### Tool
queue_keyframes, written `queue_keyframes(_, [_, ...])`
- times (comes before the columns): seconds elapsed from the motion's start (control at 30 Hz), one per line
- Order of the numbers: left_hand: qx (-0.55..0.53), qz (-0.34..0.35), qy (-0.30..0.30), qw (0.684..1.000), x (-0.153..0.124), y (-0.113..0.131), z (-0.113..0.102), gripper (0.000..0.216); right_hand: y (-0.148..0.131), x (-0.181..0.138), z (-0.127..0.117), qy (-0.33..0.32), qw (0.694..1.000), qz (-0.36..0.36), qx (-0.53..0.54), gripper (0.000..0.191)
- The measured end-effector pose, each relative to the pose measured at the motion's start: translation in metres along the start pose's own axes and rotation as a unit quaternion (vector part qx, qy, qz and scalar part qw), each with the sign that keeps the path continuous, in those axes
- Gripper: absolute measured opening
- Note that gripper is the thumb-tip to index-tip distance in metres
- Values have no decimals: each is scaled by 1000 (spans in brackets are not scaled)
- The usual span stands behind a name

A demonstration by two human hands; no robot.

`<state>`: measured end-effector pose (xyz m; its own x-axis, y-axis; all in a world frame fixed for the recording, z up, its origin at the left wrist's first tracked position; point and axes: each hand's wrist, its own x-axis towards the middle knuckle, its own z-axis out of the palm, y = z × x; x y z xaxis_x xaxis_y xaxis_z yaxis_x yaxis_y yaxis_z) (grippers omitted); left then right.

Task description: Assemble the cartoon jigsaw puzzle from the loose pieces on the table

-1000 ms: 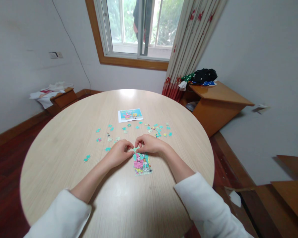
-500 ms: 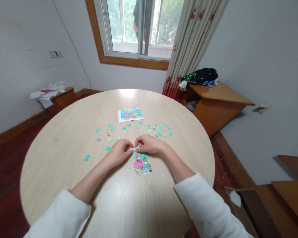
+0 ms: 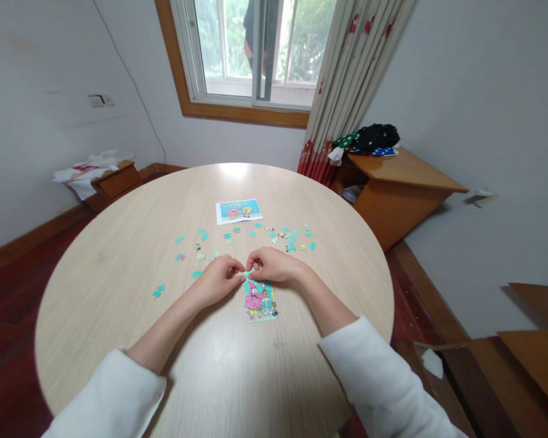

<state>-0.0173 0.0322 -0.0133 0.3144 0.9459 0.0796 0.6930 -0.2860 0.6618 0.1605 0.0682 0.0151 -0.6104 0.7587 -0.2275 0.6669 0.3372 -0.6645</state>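
- The bare left hand [image 3: 221, 278] curls thumb and fingers together at the far left corner of a rectangular, partly joined pink-and-turquoise jigsaw [image 3: 261, 304].
- The bare right hand [image 3: 271, 264] bends its fingers over the same corner, hiding the jigsaw's far edge; whether either hand pinches a piece, I cannot tell.
- Beyond the right hand, small turquoise-and-yellow knobbed pieces [image 3: 291, 238] crowd too closely to count.
- Beyond both hands, a white-edged rectangular picture sheet [image 3: 239, 211] carries blurred detail.
- Both white sleeves [image 3: 114, 389] are cut off below.
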Motion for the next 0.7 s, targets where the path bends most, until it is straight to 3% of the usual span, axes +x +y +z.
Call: queue_keyframes(0.7, [-16, -4, -14, 1000, 1, 3, 0, 18, -6, 0, 2, -4, 997, 13, -82, 19])
